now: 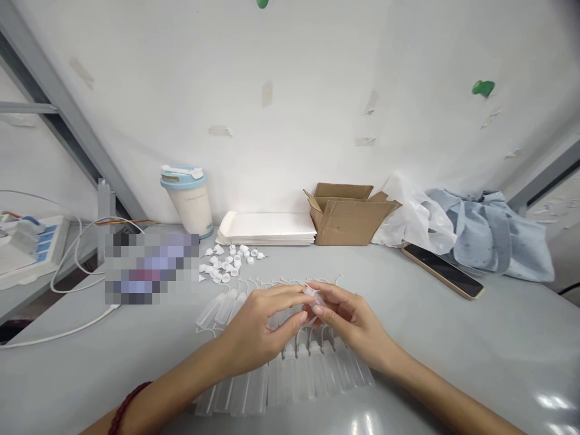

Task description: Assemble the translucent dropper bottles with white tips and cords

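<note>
- Head view: one open-topped cardboard box (347, 214) stands at the back of the table (453, 356), against the white wall.
- Just left of the box lies one flat stack of white sheets (267, 228). Further left stands one cup (188, 202) with a blue lid.
- Right of the box are one crumpled plastic bag (410, 211) and one blue cloth (492, 232). One phone (441, 270) lies face up in front of them.
- In front of the box and to its left is a loose heap of white caps (229, 261), too small and too many to count surely.
- Further in front of the box, clear plastic bottles (308, 374) lie side by side in rows. The hands and forearms cover part of them, so no sure count.
- One white cable (67, 331) runs far left of the box.
- The left hand (258, 329) and right hand (351, 317) meet above the bottles, in front of the box. Both are closed in a fingertip pinch on one small clear plastic piece (313, 295).
- One red bracelet (124, 408) circles the left wrist.
</note>
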`<state>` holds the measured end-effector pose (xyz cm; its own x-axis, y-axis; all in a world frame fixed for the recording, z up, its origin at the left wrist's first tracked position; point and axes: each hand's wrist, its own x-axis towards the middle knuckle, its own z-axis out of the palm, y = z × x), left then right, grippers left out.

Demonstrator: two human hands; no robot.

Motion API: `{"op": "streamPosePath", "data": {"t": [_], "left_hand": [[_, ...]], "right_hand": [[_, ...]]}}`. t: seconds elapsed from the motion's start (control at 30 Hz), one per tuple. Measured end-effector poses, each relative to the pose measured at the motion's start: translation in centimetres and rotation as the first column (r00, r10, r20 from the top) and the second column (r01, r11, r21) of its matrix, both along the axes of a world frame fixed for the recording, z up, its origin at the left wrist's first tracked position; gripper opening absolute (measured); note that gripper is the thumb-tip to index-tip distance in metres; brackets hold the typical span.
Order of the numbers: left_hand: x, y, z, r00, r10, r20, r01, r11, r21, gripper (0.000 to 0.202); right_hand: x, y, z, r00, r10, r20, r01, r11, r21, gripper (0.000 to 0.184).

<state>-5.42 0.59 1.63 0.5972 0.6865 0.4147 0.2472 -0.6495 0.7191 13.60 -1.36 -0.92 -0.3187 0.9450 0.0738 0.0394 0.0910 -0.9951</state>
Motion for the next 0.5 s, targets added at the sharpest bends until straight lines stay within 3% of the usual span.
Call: {"op": "streamPosePath", "data": {"t": [0.1,0.2,0.27,0.33,0.37,0.5], "left_hand": [[-0.4,0.7,0.4,1.000,0.017,-0.011,-0.017,1.000,0.014,0.023],[-1.8,2.6,0.6,0.971,0.226,-0.075,-0.223,0.974,0.051,0.018],[-3.2,4.4,0.4,0.895,0.430,-0.120,-0.412,0.899,0.150,0.019],[-4.6,6.3,-0.1,0.816,0.559,-0.147,-0.498,0.809,0.313,0.022],[-5.2,7.2,-0.4,0.803,0.568,-0.180,-0.472,0.791,0.390,0.025],[-6.1,9.6,-1.9,0.822,0.470,-0.322,-0.318,0.847,0.426,0.027]], "right_hand": [[0.0,0.0,0.3,1.000,-0.024,-0.011,0.023,1.000,-0.003,0.033],[0.0,0.0,0.8,0.997,-0.072,0.001,0.072,0.997,-0.015,0.031],[0.0,0.0,1.1,0.994,-0.108,0.005,0.108,0.994,-0.023,0.031],[0.0,0.0,1.3,0.991,-0.137,0.004,0.137,0.990,-0.031,0.032],[0.0,0.0,1.3,0.989,-0.150,0.008,0.150,0.988,-0.035,0.032],[-0.1,0.0,1.2,0.984,-0.170,0.045,0.173,0.984,-0.047,0.035]]}}
